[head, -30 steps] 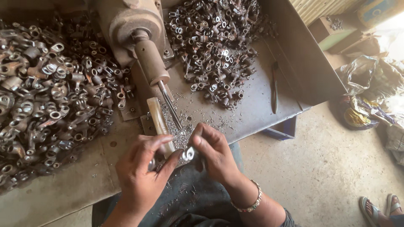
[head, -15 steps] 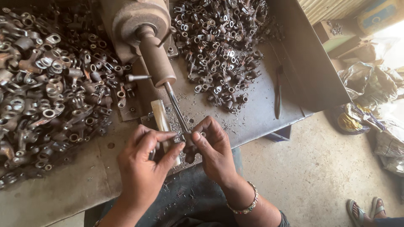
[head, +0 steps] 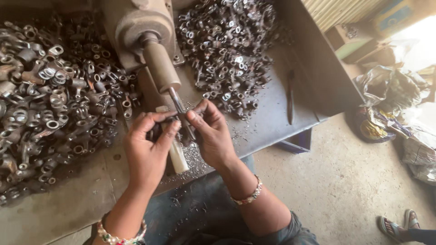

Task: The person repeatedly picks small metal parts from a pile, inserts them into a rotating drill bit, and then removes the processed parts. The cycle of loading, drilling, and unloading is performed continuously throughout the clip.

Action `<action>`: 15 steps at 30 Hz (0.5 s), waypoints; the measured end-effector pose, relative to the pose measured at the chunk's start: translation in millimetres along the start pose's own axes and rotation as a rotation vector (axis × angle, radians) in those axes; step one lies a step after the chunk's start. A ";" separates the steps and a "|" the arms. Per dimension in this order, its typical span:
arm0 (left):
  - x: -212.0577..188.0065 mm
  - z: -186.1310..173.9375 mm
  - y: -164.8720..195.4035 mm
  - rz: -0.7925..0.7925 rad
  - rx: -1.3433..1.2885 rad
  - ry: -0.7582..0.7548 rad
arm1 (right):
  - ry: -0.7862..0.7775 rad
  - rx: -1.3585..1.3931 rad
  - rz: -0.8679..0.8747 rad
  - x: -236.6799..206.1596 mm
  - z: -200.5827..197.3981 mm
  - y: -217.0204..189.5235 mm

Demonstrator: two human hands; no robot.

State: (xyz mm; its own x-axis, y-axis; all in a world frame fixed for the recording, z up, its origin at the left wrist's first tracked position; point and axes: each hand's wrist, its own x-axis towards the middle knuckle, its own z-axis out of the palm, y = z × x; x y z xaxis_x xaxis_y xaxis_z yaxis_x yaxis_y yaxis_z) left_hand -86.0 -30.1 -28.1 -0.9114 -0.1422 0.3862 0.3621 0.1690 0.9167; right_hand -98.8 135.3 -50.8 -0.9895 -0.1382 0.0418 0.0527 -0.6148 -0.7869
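Two hands on the job, both meeting at the thin steel rod (head: 182, 114) that sticks out of the machine's spindle (head: 160, 68). My left hand (head: 147, 147) has fingers curled in toward the rod from the left, thumb and forefinger pinched on a small dark metal part (head: 169, 120) right at the rod. I can't tell the part's exact shape, it's mostly hidden by the fingers. My right hand (head: 210, 134) comes in from the right, fingertips closed on the same spot, touching the rod and the part. Both wrists wear beaded bracelets.

Just under the left hand a pale handle-like bar (head: 178, 156) lies on the bench, with bright metal shavings (head: 195, 159) scattered beside it.

The spindle runs back into a brownish motor housing (head: 136, 22) at the top of the grey metal bench (head: 268, 122).

Left of the machine: large pile of bigger ring-ended metal fittings (head: 50, 100). Right of the machine: second pile of smaller fittings (head: 227, 50), well apart from the hands. A slim dark tool (head: 290, 97) lies alone on the bench right of that pile.

Beyond the bench edge: concrete floor (head: 345, 190), crumpled bags (head: 390, 104) at far right, and another person's sandalled feet (head: 399, 224) in the lower right corner.
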 end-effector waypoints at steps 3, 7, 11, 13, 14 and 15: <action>-13.2 -7.5 1.4 0.073 0.116 -0.047 | -0.026 -0.044 0.002 2.7 -3.0 1.7; -47.4 -19.1 13.4 0.016 0.106 -0.157 | -0.180 -0.299 0.080 -21.5 -18.0 -12.6; -55.7 -26.6 20.3 -0.565 -0.628 0.164 | 0.027 -1.315 -0.269 -2.7 -36.0 -23.6; -42.4 -36.3 19.3 -0.719 -0.902 0.352 | 0.175 -1.644 -0.405 17.4 -41.0 -29.0; -40.0 -39.8 20.8 -0.749 -0.896 0.373 | 0.251 -1.804 -0.473 21.3 -42.1 -29.5; -36.1 -44.0 21.3 -0.781 -0.887 0.395 | 0.253 -1.862 -0.452 21.7 -42.5 -28.6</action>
State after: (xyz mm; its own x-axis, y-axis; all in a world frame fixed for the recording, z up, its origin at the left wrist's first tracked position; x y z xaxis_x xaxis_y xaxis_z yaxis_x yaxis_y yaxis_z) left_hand -36.7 -64.2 -18.0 -0.8766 -0.2178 -0.4292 -0.1022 -0.7871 0.6083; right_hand -127.6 182.8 -53.5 -0.8891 -0.0276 0.4569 -0.1920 0.9286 -0.3175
